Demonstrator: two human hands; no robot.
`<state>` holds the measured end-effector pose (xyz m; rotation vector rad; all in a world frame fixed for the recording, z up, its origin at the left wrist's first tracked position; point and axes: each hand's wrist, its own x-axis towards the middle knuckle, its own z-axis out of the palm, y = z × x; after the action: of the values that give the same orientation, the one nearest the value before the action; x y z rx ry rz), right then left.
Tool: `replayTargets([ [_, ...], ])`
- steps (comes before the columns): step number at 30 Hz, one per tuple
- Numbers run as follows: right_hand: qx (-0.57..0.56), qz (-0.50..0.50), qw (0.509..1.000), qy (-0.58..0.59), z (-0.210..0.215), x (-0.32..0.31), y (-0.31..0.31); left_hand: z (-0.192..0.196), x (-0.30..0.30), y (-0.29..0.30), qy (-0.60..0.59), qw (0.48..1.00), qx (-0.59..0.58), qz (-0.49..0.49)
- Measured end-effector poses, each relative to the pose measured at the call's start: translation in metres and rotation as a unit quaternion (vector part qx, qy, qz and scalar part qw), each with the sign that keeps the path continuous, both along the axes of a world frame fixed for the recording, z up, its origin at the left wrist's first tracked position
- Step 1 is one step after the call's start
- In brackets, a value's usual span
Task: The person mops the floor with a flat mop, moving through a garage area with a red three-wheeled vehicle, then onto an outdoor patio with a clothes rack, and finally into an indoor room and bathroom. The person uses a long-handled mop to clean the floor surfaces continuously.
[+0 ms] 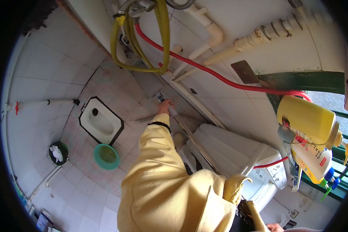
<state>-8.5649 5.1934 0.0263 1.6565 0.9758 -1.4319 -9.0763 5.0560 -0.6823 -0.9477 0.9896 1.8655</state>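
My left hand (165,106), at the end of a yellow sleeve with a black band at the wrist, reaches down near the floor. Its fingers are closed around the white end (173,112) of a long pole (197,144), which slants back toward my body. Just beyond the fingers is a small dark and silvery piece (159,96); whether it joins the pole I cannot tell. At the bottom edge, right of the middle, only a bit of my right hand (275,227) shows, its fingers hidden.
Left are a squat toilet (114,129), a green basin (96,156) with murky liquid and a dark bin (65,159). A white washing machine (236,145) stands right. A yellow hose (166,34) and red hose (216,73) hang overhead; bottles (305,120) sit by the window.
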Motion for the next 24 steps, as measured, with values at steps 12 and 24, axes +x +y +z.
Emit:
replayTargets([
  [12, 0.046, 0.269, 0.959, 0.07, -0.218, -0.188, 0.01, 0.127, 0.156, 0.059, -0.142, 0.988, 0.015, -0.057],
  [24, 0.158, 0.687, 0.693, 0.149, -0.26, -0.228, 0.032, 0.135, 0.127, 0.069, -0.113, 0.992, 0.055, -0.013],
])
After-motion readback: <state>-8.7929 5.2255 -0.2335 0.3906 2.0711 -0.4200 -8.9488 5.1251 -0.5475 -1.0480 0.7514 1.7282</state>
